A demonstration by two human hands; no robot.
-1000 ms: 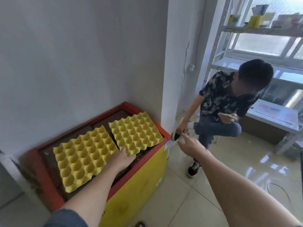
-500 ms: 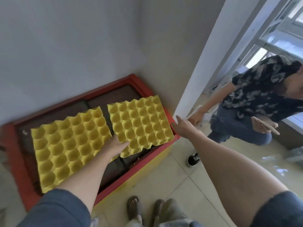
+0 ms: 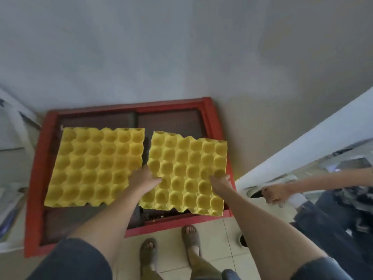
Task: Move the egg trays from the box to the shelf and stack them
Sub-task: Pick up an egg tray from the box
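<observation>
Two yellow egg trays lie side by side on top of the red-rimmed box [image 3: 36, 178]. The left egg tray [image 3: 94, 166] lies flat and untouched. My left hand [image 3: 144, 178] grips the left edge of the right egg tray [image 3: 187, 172], fingers over its cups. My right hand [image 3: 220, 181] rests on that tray's right side near the edge, fingers curled onto it. The right egg tray sits slightly skewed, its near right corner over the box rim.
A grey wall rises behind the box. A white pillar [image 3: 302, 146] stands to the right. Another person crouches at the right, one hand [image 3: 274, 194] low near the pillar's base. My sandalled feet [image 3: 171, 249] stand on the tiled floor before the box.
The view has swung down over the box. My right hand moved from beside the box onto the right egg tray. My left hand stays at that tray's left edge.
</observation>
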